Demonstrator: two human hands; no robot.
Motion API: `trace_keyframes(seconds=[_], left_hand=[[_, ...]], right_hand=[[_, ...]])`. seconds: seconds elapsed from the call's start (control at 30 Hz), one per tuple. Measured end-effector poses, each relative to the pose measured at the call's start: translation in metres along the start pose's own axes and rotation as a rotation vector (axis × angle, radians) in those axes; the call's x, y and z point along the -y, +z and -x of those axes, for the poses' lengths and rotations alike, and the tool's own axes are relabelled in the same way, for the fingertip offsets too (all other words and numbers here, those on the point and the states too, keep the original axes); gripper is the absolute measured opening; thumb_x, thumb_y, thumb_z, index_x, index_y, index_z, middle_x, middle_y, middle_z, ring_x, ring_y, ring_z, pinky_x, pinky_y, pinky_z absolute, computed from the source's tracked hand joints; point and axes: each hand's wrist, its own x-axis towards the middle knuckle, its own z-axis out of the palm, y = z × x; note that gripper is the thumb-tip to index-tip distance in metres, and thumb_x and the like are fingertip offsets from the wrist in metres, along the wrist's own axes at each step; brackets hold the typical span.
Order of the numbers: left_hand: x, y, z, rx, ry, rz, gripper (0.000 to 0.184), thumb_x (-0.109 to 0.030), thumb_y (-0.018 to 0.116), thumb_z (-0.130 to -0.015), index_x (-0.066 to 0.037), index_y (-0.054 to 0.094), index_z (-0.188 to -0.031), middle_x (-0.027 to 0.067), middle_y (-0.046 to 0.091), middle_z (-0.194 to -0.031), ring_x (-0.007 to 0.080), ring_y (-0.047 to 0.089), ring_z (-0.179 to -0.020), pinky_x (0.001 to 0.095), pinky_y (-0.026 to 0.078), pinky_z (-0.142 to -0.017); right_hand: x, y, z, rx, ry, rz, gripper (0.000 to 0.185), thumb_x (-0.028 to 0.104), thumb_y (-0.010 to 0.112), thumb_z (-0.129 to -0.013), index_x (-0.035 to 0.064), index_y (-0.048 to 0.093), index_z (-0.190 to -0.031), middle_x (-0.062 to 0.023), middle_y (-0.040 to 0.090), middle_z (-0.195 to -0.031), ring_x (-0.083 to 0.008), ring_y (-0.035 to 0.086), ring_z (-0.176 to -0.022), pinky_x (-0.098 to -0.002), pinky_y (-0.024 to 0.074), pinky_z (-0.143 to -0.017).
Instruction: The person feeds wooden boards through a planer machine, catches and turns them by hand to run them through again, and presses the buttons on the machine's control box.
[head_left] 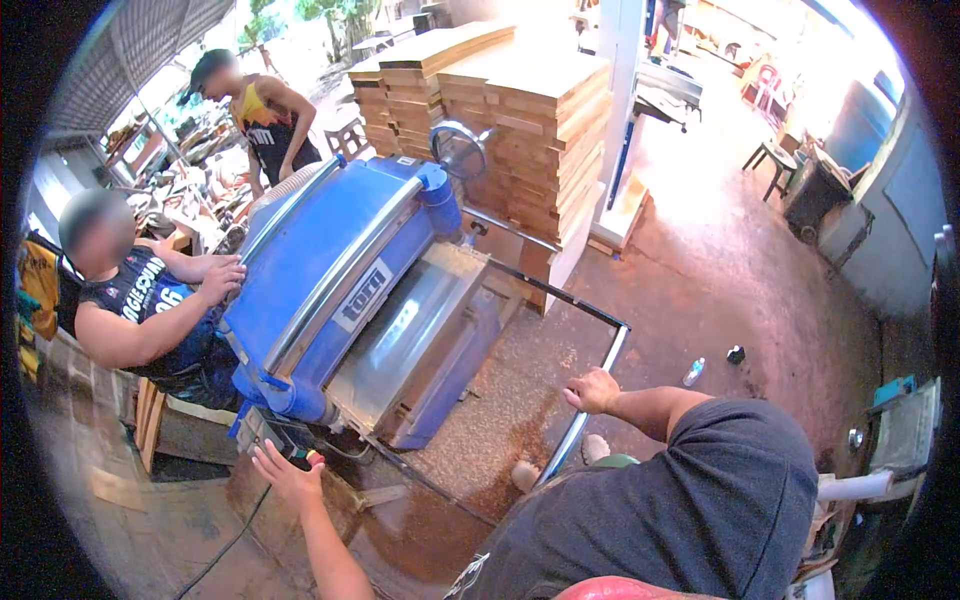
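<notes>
My left hand (pixel 290 478) reaches to the control box (pixel 282 436) on the near corner of the blue thickness planer (pixel 330 250). Its fingers are spread over the box, and the thumb lies by a red button (pixel 315 458). My right hand (pixel 592 390) is closed over the metal bar (pixel 574 436) at the end of the frame extending from the planer. The planer's shiny metal bed (pixel 405 325) faces me, and no board shows on its visible part.
One person (pixel 150 290) stands behind the planer, hands on its top edge; another person (pixel 265 120) is farther back. Tall stacks of wooden boards (pixel 540 130) rise beyond the planer. A power cable (pixel 225 552), a bottle (pixel 694 372) and sawdust lie on the floor.
</notes>
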Motion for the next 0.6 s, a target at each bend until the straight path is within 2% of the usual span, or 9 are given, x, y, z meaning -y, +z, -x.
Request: trace_keyframes(seconds=[0.17,0.23,0.33,0.6], left_hand=[[0.0,0.0,0.001,-0.034,0.015,0.011,0.121,-0.03,0.092,-0.053,-0.014,0.02,-0.149,0.0168,0.02,-0.155,0.039,0.02,-0.142,0.0481,0.028,-0.116],[-0.002,0.0,0.003,-0.048,0.02,0.011,0.121,-0.03,0.092,-0.053,-0.014,0.021,-0.149,0.0168,0.021,-0.154,0.0394,0.021,-0.142,0.0483,0.028,-0.116],[-0.004,0.003,0.004,-0.12,0.038,0.027,0.121,-0.03,0.091,-0.053,-0.013,0.021,-0.149,0.0168,0.022,-0.154,0.04,0.022,-0.141,0.0485,0.028,-0.116],[0.0,-0.004,0.002,0.001,-0.021,0.013,0.117,-0.031,0.091,-0.056,-0.011,0.021,-0.148,0.0186,0.018,-0.155,0.0395,0.016,-0.143,0.0466,0.024,-0.117]], right_hand=[[0.002,-0.004,0.0,0.016,0.002,0.002,0.039,0.042,0.046,-0.092,0.0118,0.069,-0.085,-0.0135,0.068,-0.073,-0.0317,0.066,-0.075,-0.044,0.0468,-0.079],[-0.002,0.001,0.001,-0.126,-0.053,-0.041,0.034,0.04,0.052,-0.087,0.0118,0.069,-0.079,-0.014,0.065,-0.065,-0.0349,0.064,-0.066,-0.0468,0.0494,-0.071],[-0.001,0.0,0.0,-0.095,-0.03,-0.05,0.034,0.039,0.052,-0.087,0.0117,0.069,-0.079,-0.014,0.065,-0.067,-0.0352,0.064,-0.067,-0.0473,0.0493,-0.072],[-0.001,0.009,0.0,-0.159,-0.071,-0.076,0.029,0.034,0.053,-0.086,0.0111,0.067,-0.075,-0.014,0.065,-0.067,-0.0353,0.064,-0.066,-0.0475,0.0495,-0.072]])
